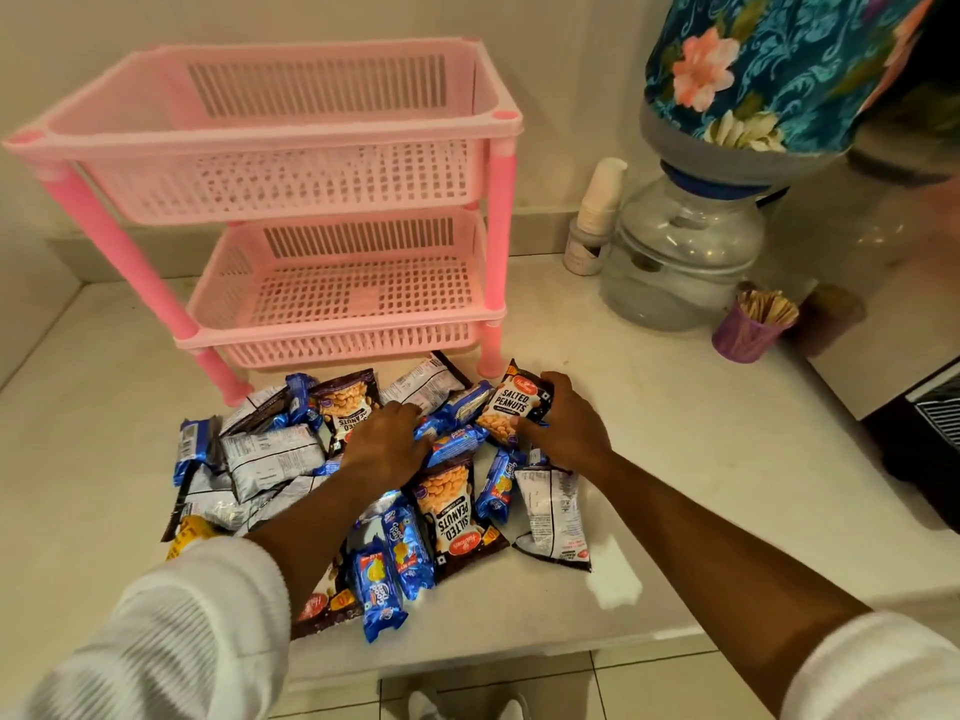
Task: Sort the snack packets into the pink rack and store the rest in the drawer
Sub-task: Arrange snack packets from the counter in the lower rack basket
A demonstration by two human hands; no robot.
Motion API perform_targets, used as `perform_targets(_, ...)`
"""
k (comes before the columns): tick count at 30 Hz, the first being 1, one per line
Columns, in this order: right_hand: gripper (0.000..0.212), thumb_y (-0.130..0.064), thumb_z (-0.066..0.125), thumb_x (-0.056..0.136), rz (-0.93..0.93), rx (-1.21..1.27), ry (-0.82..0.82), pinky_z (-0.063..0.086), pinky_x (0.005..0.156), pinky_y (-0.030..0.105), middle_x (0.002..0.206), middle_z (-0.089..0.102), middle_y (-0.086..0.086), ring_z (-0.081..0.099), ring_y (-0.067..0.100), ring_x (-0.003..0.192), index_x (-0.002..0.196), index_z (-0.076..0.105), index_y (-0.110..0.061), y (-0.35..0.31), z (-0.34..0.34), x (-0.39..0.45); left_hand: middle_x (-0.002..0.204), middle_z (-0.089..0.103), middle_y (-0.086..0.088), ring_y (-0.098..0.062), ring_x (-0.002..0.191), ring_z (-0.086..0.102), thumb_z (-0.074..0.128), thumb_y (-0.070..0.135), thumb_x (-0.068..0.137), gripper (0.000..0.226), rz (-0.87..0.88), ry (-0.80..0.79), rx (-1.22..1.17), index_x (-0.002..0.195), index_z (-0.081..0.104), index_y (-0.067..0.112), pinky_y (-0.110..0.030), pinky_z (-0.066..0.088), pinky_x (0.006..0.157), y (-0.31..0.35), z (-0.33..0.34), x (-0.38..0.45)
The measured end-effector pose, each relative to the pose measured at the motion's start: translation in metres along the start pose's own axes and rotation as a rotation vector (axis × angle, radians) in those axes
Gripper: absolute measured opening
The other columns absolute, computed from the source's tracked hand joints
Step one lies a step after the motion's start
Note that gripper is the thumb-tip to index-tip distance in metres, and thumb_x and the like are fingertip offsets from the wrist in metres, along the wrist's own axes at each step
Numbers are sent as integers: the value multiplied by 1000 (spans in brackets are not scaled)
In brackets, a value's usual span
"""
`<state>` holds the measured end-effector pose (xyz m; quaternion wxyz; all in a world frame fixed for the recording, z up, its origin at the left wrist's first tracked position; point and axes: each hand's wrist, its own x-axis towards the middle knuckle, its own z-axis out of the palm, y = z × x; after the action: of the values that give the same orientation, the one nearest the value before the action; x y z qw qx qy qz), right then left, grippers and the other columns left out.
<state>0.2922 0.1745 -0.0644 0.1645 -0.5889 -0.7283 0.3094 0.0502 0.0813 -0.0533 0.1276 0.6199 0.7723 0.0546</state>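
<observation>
A pink two-tier rack (pixel 291 132) stands at the back of the white counter, and both its baskets hold nothing. In front of it lies a heap of snack packets: dark salted peanut packets (pixel 454 517), blue biscuit packets (pixel 405 550) and several silver-backed packets (pixel 270 459). My right hand (pixel 566 423) grips a salted peanut packet (pixel 514 402) at the heap's far right edge, just in front of the rack's right leg. My left hand (pixel 387 441) rests palm down on the middle of the heap, its fingers on a blue packet; whether it grips anything I cannot tell. No drawer is visible.
A water dispenser (pixel 685 252) with a floral-covered bottle stands at the back right, with a stack of paper cups (pixel 597 205) beside it. A purple cup of wooden sticks (pixel 748 330) sits right of the heap. The counter's front edge (pixel 467 662) is close below the packets.
</observation>
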Motion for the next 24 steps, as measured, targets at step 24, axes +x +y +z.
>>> perform_targets(24, 33, -18, 91, 67, 205, 681, 117, 58, 67, 30, 87, 79, 2, 75, 20, 79, 96, 76, -14, -23, -11, 13, 98, 46, -6, -20, 81, 49, 51, 38, 97, 32, 55, -9, -302, 103, 54, 7, -34, 42, 71, -18, -19, 23)
